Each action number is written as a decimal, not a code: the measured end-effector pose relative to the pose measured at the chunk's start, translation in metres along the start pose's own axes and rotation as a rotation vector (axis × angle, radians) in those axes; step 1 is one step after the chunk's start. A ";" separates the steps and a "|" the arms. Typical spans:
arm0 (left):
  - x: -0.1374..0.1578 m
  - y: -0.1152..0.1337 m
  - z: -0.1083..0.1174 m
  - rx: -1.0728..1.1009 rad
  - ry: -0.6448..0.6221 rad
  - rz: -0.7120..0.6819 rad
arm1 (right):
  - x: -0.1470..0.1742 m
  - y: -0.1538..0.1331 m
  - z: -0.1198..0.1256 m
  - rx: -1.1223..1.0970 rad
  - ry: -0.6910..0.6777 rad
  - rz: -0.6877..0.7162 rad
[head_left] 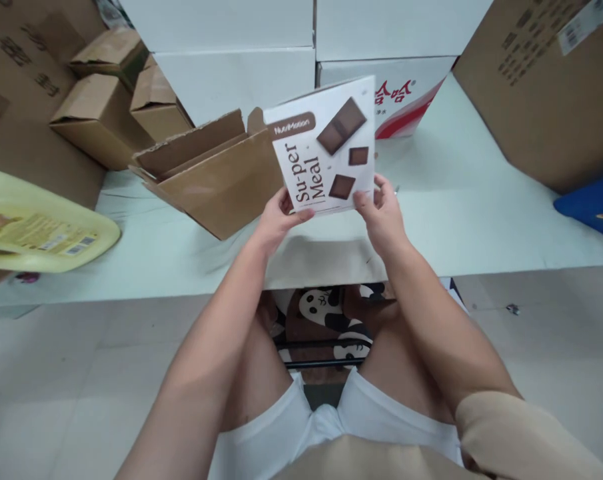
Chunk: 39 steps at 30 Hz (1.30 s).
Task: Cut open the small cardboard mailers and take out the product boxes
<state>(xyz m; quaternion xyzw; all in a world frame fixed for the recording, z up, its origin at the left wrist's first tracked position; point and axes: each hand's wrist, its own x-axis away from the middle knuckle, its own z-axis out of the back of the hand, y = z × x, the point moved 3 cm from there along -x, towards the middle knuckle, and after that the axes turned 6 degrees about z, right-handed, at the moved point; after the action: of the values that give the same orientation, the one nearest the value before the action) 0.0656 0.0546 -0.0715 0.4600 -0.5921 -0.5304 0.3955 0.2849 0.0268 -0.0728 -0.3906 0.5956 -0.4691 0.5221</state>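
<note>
Above the table (461,193), left hand (278,218) and right hand (384,217) grip a white box (326,159) picturing brown chocolate pieces.

A big yellow bottle (46,223) is on the left. Small brown boxes (108,123) sit past it, near some white boxes (231,80) (one has red writing). A blue thing (591,203) peeks in on the right.

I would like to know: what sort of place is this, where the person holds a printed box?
Probably a storeroom or packing corner: small cartons at the left, white boxes stacked along the back, and a large carton at the right.
</note>
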 end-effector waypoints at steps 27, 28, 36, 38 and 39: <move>0.113 0.021 -0.062 -0.526 -0.180 0.233 | 0.101 -0.044 0.064 -0.011 0.217 -0.315; 0.114 0.009 -0.061 -0.535 -0.188 0.237 | 0.103 -0.033 0.078 0.007 0.278 -0.357; 0.064 -0.031 -0.040 -0.562 -0.136 0.183 | 0.043 -0.009 0.206 0.386 0.543 -0.402; 0.051 -0.033 -0.042 -0.566 -0.138 0.172 | 0.027 -0.007 0.224 0.559 0.532 -0.429; 0.047 -0.034 -0.044 -0.568 -0.143 0.172 | 0.021 -0.008 0.229 0.669 0.513 -0.435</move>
<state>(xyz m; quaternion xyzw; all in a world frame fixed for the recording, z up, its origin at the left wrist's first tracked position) 0.0995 -0.0027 -0.1004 0.2406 -0.4831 -0.6704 0.5092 0.5079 -0.0301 -0.0740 -0.1882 0.4258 -0.8151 0.3449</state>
